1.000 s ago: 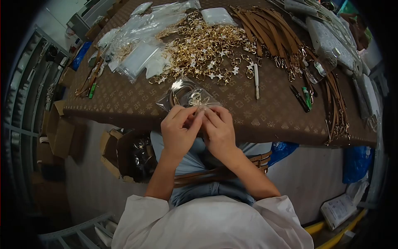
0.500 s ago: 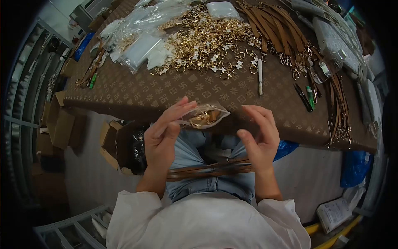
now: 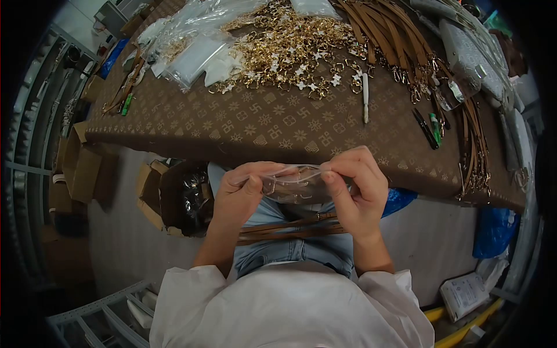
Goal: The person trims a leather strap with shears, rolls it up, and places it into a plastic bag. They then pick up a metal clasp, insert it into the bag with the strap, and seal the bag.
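Observation:
A clear plastic zip bag hangs between my two hands, just in front of the table edge and above my lap. Gold metal pieces and something brown show through its wall; their exact kind is hard to make out. My left hand grips the bag's left end, thumb below and fingers along the top. At the right corner of its mouth, my right hand pinches the plastic between thumb and fingers. Several brown straps lie across my thighs beneath the bag.
On the brown patterned table lie a heap of gold clasps with white charms, brown straps, clear plastic bags, a white pen-like tool and black-handled tweezers or snips. An open cardboard box stands on the floor at left.
My right hand has come in from the right and closed on the bag's corner. The bag has moved slightly down and its mouth looks flatter.

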The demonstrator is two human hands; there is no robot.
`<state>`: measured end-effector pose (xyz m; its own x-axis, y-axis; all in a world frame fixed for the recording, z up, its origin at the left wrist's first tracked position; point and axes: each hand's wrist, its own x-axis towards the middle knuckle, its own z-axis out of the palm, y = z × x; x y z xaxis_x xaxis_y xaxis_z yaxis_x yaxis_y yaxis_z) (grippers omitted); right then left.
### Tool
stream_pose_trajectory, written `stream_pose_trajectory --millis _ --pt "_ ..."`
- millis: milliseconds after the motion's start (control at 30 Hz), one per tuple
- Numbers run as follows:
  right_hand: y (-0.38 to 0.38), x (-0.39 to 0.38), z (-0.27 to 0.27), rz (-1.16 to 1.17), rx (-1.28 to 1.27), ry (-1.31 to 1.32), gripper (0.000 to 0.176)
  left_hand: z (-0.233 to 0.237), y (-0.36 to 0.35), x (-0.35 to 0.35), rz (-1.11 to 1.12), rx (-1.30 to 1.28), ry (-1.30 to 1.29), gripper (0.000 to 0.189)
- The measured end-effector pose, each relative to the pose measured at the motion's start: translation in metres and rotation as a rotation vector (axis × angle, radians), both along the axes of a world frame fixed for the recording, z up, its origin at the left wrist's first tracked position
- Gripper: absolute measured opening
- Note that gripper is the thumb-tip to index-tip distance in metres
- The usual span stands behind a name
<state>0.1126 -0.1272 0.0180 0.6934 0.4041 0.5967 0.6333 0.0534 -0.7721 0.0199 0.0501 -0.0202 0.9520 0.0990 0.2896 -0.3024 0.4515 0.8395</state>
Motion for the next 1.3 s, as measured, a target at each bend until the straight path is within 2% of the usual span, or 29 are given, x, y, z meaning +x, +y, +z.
stream_pose_trajectory --millis 133,200,233,300,333,400,500,633,700,767,833,933,1000,1033,1100,1133,1233,1300 --pt "0.007 0.002 0.000 0.104 -0.036 -0.168 0.007 0.013 0.010 0.000 0.068 0.041 0.057 0.047" --pt "0.009 0.000 -0.002 0.136 -0.056 -0.198 0.007 0.027 0.015 0.003 0.409 0.607 -0.085 0.048" --pt "0.010 -0.001 -0.003 0.140 -0.084 -0.197 0.010 0.035 0.014 0.004 0.416 0.603 -0.078 0.048" --pt "0.012 -0.001 -0.005 0.158 -0.117 -0.197 0.012 0.047 0.010 0.008 0.348 1.112 -0.203 0.036" --pt "0.012 -0.002 -0.005 0.154 -0.118 -0.222 0.012 0.044 0.007 0.010 0.356 1.106 -0.197 0.036" --pt "0.012 -0.001 -0.007 0.151 -0.125 -0.247 0.013 0.037 0.001 0.014 0.358 1.084 -0.192 0.021" --pt "0.009 -0.002 -0.011 0.096 -0.160 -0.267 0.013 0.036 -0.010 0.017 0.442 1.047 -0.172 0.017" --pt "0.010 -0.006 -0.015 -0.003 -0.105 -0.236 0.012 0.038 -0.015 0.014 0.502 1.067 -0.160 0.016" --pt "0.009 -0.008 -0.016 -0.019 -0.079 -0.202 0.011 0.038 -0.010 0.008 0.549 1.158 -0.163 0.016" --pt "0.004 -0.007 -0.017 -0.078 -0.052 -0.018 0.008 0.030 -0.003 0.000 0.552 1.190 -0.142 0.017" --pt "0.000 -0.007 -0.021 -0.052 -0.061 0.011 0.007 0.023 0.002 -0.005 0.541 1.221 -0.127 0.017" --pt "-0.001 -0.007 -0.014 0.031 -0.124 0.063 0.011 0.019 0.005 -0.009 0.486 1.135 -0.083 0.019" --pt "0.003 -0.003 -0.002 -0.030 -0.309 -0.148 0.017 0.020 0.007 -0.010 0.437 1.221 -0.106 0.017" --pt "0.006 -0.004 -0.002 -0.017 -0.313 -0.145 0.017 0.019 0.007 -0.010 0.445 1.218 -0.094 0.017" --pt "0.012 -0.007 -0.007 0.179 -0.499 -0.316 0.021 0.017 0.003 -0.010 0.322 1.295 -0.204 0.013" --pt "0.012 -0.006 -0.022 0.285 -0.525 -0.381 0.020 0.015 0.001 -0.011 0.333 1.301 -0.187 0.013" --pt "0.011 -0.012 -0.034 0.370 -0.478 -0.295 0.016 0.013 0.004 -0.023 0.315 1.381 -0.203 0.008" --pt "0.008 -0.018 -0.041 0.388 -0.449 -0.301 0.014 0.012 0.007 -0.037 0.188 1.525 -0.229 0.010"
